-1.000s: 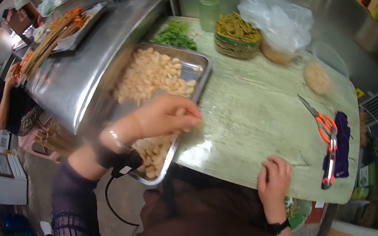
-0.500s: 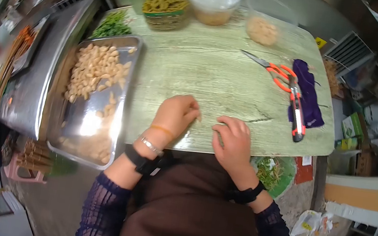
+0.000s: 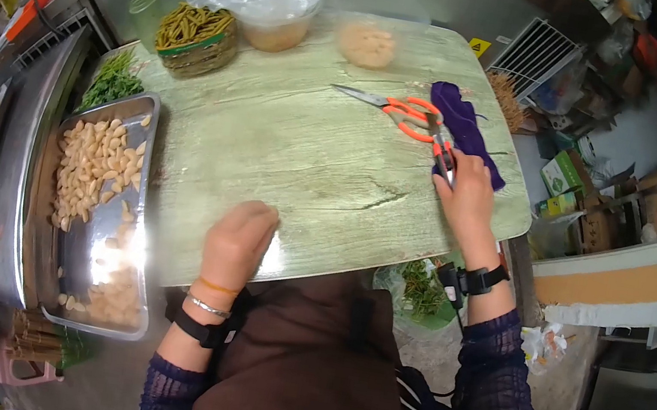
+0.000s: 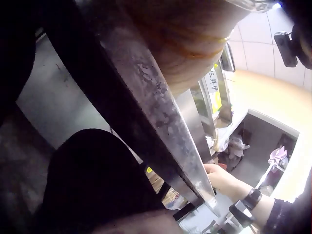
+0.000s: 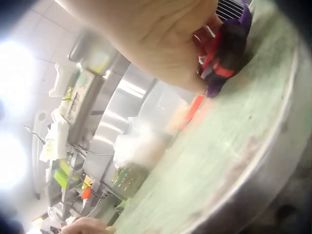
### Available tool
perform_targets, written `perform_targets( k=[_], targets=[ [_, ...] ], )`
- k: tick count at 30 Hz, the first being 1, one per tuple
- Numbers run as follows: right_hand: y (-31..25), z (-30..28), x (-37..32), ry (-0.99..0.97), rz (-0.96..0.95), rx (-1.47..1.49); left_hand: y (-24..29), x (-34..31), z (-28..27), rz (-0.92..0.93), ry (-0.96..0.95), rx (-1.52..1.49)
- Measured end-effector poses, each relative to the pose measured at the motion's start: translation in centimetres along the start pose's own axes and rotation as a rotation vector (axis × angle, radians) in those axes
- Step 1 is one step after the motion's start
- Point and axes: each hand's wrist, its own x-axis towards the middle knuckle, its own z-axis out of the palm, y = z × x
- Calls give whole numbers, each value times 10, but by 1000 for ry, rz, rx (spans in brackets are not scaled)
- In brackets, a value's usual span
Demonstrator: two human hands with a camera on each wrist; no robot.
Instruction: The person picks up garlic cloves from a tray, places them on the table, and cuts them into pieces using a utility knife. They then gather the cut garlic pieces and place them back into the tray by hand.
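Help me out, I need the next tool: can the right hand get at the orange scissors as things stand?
Probably yes. The right hand sits on the utility knife right beside the scissors, which lie uncovered on the table; but its fingers seem to grip the knife, so they must let go first.

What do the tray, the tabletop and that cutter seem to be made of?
Tray: bare metal, likely stainless steel, glaring under the light. Tabletop: pale green wood-grain print with sheen, probably laminate. Cutter under the right hand: orange and black casing, seemingly plastic.
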Motion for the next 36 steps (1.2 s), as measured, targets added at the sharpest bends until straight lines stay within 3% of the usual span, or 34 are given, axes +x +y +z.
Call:
perform_targets(
  k=[3, 6, 7, 11, 17, 21, 25, 36],
  targets=[
    [7, 1, 13, -107, 24, 52, -1, 1, -2, -30, 4, -4],
    [-6, -15, 13, -129, 95, 289, -3, 0, -13, -325, -22, -166],
    [-16, -27, 8, -183, 78, 422, -11, -4, -12, -342, 8, -187],
    [-62, -42, -32, -522, 187, 1024, -14, 6, -13, -75, -50, -63],
    [-113, -41, -64, -838, 152, 1061, -14, 21, -15, 45, -239, -8],
    [-129, -37, -80, -724, -131, 801, 2, -4, -19, 31, -166, 49],
    [-139, -25, -94, -547, -343, 755, 10, -20, -21, 35, -115, 113],
    [-145, -27, -95, -541, -462, 613, 3, -29, -18, 86, -64, 141]
  ],
)
